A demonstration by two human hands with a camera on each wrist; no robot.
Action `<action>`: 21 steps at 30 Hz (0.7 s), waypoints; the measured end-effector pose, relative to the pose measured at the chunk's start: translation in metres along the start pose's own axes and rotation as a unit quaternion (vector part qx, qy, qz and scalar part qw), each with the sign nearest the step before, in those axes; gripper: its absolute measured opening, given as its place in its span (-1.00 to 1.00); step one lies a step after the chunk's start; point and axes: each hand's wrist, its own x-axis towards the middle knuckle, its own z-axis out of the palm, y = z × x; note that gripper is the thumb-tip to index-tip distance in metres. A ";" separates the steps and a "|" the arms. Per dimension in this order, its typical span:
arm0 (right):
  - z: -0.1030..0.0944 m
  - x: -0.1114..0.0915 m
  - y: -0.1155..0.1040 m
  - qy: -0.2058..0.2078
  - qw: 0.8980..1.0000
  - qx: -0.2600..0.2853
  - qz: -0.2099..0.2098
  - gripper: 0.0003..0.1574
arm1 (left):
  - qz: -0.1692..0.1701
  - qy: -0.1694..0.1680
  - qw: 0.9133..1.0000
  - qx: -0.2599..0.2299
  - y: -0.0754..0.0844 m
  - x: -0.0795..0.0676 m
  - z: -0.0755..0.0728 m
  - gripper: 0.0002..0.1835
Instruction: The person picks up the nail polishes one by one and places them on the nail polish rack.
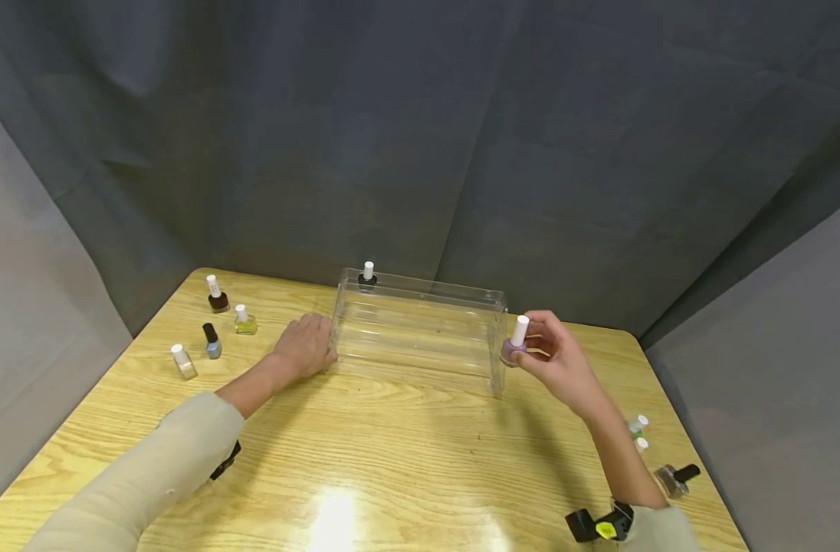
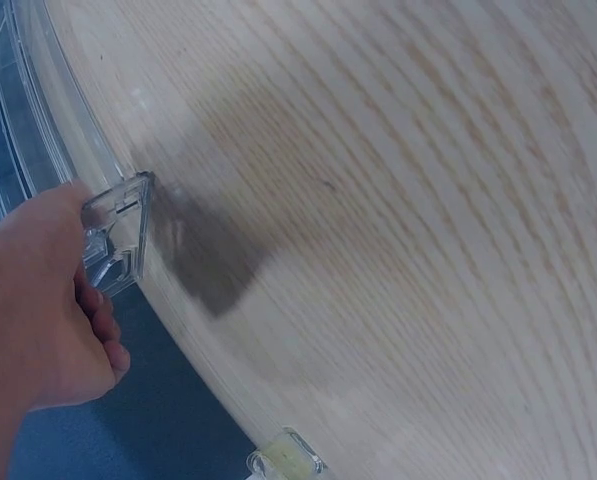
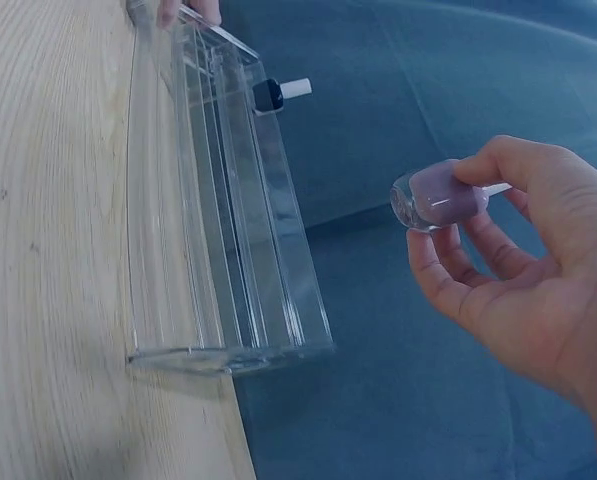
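Note:
A clear tiered display rack [image 1: 420, 368] stands toward the back of the table. At its left end my left hand [image 1: 304, 345] grips the side panel, fingers curled behind it in the left wrist view. A bottle of lilac nail polish [image 3: 446, 192] with a white cap is pinched between the thumb and fingers of my right hand [image 1: 556, 364]. That hand is off the rack's right end, and the bottle is raised in the air. On the rack's top tier, near the left, sits a black nail polish bottle [image 3: 268, 95] with a white cap.
Left on the table are dark red [image 1: 219, 302], yellow [image 1: 246, 325], light blue [image 1: 214, 349] and cream [image 1: 186, 369] polish bottles. At the right edge are green polish [image 1: 636, 428] and a clear bottle with black cap [image 1: 671, 481]. A dark curtain [image 1: 420, 153] hangs behind.

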 end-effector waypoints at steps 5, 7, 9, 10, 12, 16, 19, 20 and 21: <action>0.007 0.014 0.000 -0.008 1.000 0.012 0.010 -0.45 | -0.005 -0.001 1.000 0.002 0.000 0.001 0.001 -0.75; 0.009 0.021 0.001 -0.010 1.000 0.012 0.008 -0.45 | -0.006 -0.001 1.000 0.005 0.000 0.002 0.002 -0.75; 0.012 0.028 0.001 -0.010 1.000 0.012 0.004 -0.45 | -0.007 -0.003 1.000 0.005 0.000 0.002 0.002 -0.75; 0.014 0.032 0.002 -0.010 1.000 0.012 0.002 -0.45 | -0.008 -0.005 1.000 0.006 0.000 0.002 0.002 -0.74; 0.017 0.040 0.003 -0.012 1.000 0.014 -0.004 -0.46 | -0.008 -0.007 1.000 0.007 0.000 0.002 0.002 -0.74; 0.024 0.057 0.003 -0.019 1.000 0.017 -0.007 -0.45 | -0.006 -0.006 1.000 0.008 0.000 0.002 0.002 -0.74; 0.030 0.069 0.004 -0.026 1.000 0.016 -0.005 -0.45 | -0.005 -0.002 1.000 0.007 0.000 0.002 0.002 -0.75; 0.032 0.073 0.004 -0.027 1.000 0.015 -0.002 -0.45 | -0.005 -0.003 1.000 0.005 0.000 0.002 0.002 -0.75; 0.034 0.077 0.004 -0.029 0.999 0.016 0.001 -0.46 | -0.005 -0.003 1.000 0.004 0.000 0.002 0.002 -0.75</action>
